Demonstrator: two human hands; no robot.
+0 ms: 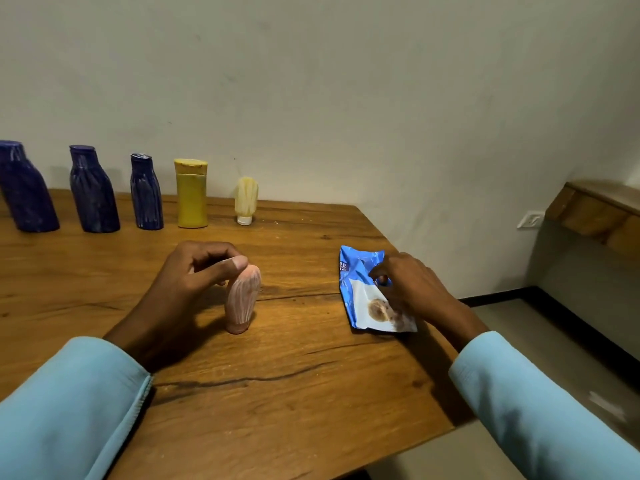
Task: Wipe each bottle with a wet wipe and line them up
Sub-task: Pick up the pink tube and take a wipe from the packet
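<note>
My left hand (194, 282) is curled over the top of the pink bottle (241, 299), thumb and fingertips pinching its upper end; the bottle stands cap-down, upright w/ a slight tilt, mid worktop (294, 375), near me. My right hand (408, 285) is on the wipe pack (367, 292) at the right side of the worktop, fingers bent down onto the blue wrapper near its flap. Can't tell if it's pinching a wipe yet; no wipe visible outside the pack. Brown smudge on the pack's white panel.

Far left along the wall, a row: three blue bottles (93, 192), a yellow bottle (191, 194), a small cream bottle (246, 200), all standing, spaced apart, not touching.

My read: the step is getting a wipe out for the pink one, the last not in line.

To do it well:
- Pack is light and crinkly, will prob lift w/ the wipe. Pin it w/ the heel of the right hand, or let go of the bottle and use the left to hold it.
- Pull one sheet only, slowly.
- Pink bottle is narrow at the base, so it tips easily; keep the top pinch while wiping, or lift it off the worktop and turn it.
- Then set it right of the cream bottle, same gap.
</note>
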